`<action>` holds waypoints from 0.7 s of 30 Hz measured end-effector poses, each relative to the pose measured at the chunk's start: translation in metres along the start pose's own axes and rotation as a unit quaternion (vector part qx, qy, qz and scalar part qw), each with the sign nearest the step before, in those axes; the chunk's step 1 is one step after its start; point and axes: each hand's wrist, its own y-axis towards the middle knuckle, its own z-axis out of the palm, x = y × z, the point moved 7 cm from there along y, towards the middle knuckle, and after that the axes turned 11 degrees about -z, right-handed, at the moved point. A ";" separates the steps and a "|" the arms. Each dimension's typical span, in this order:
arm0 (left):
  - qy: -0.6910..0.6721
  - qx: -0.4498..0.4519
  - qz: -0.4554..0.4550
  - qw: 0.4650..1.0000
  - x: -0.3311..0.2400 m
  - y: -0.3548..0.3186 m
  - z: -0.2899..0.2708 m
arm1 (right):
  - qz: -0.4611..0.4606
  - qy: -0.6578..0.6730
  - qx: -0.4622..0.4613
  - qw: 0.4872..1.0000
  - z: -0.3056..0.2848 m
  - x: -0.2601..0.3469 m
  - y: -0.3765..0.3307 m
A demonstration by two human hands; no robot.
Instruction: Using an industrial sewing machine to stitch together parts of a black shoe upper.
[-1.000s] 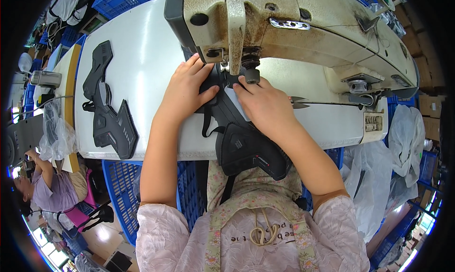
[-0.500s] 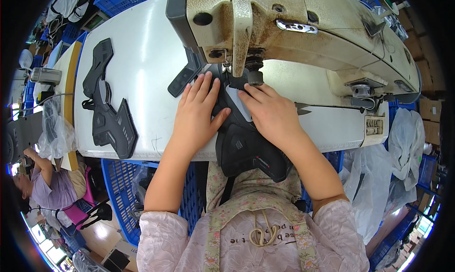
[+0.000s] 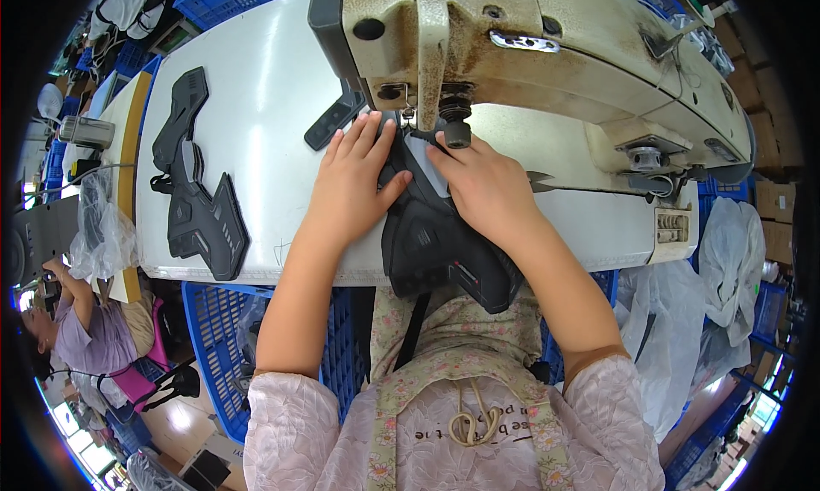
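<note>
A black padded piece (image 3: 427,243) lies under the needle of a sewing machine (image 3: 504,81), its near end hanging over the table's front edge. A grey strip (image 3: 427,168) runs along its middle. My left hand (image 3: 359,175) rests flat on the left side of the piece, fingers stretched toward the needle, thumb pointing inward. On the other side, my right hand (image 3: 483,183) presses down with its fingers out, the fingertips near the presser foot and beside the grey strip. Pointed metal blades (image 3: 540,182) stick out just right of that hand.
Another stack of black pieces (image 3: 201,200) lies at the left of the white table (image 3: 256,149). A blue basket (image 3: 213,337) stands below the front edge. Clear plastic bags (image 3: 662,320) hang at the right. At far left, another person (image 3: 90,337) sits working.
The black piece has slid a little farther away from me under the needle. Both my hands have moved slightly forward with it, still flat.
</note>
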 end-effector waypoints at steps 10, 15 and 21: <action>-0.019 -0.030 0.037 0.999 0.009 0.020 -0.002 | 0.014 -0.002 -0.030 0.999 0.000 -0.007 0.010; -0.038 -0.043 0.053 0.997 0.009 0.023 -0.003 | 0.017 -0.015 -0.012 1.000 0.002 -0.009 0.012; -0.026 -0.058 0.054 0.997 0.005 0.023 -0.010 | 0.017 -0.009 -0.015 1.000 0.002 -0.009 0.012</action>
